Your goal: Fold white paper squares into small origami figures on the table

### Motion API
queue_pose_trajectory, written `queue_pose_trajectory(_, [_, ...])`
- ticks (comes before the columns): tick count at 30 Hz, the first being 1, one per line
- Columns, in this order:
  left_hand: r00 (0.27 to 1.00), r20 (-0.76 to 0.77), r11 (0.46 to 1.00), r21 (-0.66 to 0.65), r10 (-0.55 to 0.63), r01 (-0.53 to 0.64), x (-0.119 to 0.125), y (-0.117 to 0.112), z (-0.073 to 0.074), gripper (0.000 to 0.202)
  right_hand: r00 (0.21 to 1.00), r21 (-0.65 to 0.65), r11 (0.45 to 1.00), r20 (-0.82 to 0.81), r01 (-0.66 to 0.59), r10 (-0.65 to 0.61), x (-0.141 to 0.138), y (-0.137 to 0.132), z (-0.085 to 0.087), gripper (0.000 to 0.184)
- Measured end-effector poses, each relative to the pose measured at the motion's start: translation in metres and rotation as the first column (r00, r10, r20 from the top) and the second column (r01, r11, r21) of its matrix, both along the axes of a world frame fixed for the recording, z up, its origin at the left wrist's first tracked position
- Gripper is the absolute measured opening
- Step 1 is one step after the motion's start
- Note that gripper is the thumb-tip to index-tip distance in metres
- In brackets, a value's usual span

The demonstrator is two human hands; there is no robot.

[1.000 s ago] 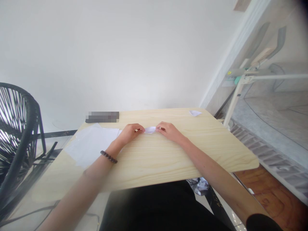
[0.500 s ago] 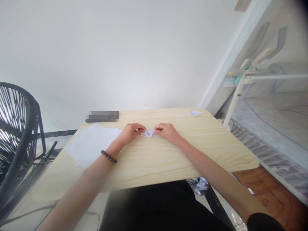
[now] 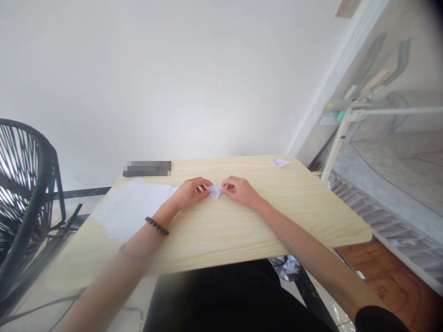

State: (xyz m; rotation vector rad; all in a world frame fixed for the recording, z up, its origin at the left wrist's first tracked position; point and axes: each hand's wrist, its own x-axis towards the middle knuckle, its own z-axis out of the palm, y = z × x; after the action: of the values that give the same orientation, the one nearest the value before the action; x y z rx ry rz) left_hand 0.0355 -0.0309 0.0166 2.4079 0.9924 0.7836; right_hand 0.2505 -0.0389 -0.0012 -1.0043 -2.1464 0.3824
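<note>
A small folded piece of white paper (image 3: 215, 192) sits between my two hands at the middle of the light wooden table (image 3: 224, 226). It has a pointed, triangular shape. My left hand (image 3: 188, 192) pinches its left side with curled fingers; a dark bead bracelet is on that wrist. My right hand (image 3: 238, 190) pinches the right side, fingers closed on the paper. Both hands rest low on the tabletop.
Loose white sheets (image 3: 131, 207) lie on the table's left part. A dark flat object (image 3: 147, 168) lies at the far left edge. Another small folded paper (image 3: 280, 162) sits at the far right corner. A black wire chair (image 3: 24, 203) stands to the left, a white rack (image 3: 346, 124) to the right.
The paper went from a flat strip stretched between my hands to a smaller pointed triangle. My hands came closer together.
</note>
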Motion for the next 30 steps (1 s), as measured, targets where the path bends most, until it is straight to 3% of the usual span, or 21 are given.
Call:
queue_pose_trajectory(6, [0.989,-0.146,0.998,0.066,0.03,-0.02,0.003,-0.008,0.006,0.031,0.992,0.058,0.998,0.124,-0.019,0.012,-0.004,-0.006,0.004,0.018])
queue_pose_trajectory(13, [0.974,-0.214,0.987,0.155,0.076,-0.043,0.008,-0.011,0.003,0.034,0.976,0.127,0.992,0.22,-0.023,-0.006,-0.008,-0.008,0.003,0.02])
queue_pose_trajectory(20, [0.96,-0.256,0.98,0.187,0.112,-0.064,0.012,-0.013,0.0,0.032,0.963,0.116,0.993,0.268,-0.014,-0.018,-0.01,-0.009,0.005,0.021])
queue_pose_trajectory(26, [0.972,-0.201,0.985,0.149,0.12,-0.091,0.01,-0.01,0.0,0.033,0.988,0.03,0.999,0.15,0.035,-0.039,-0.007,-0.005,0.004,0.028])
queue_pose_trajectory(30, [0.981,-0.144,0.987,0.108,0.134,-0.119,0.008,-0.007,-0.003,0.035,0.994,-0.042,0.993,0.02,0.111,-0.11,-0.003,0.002,-0.001,0.019])
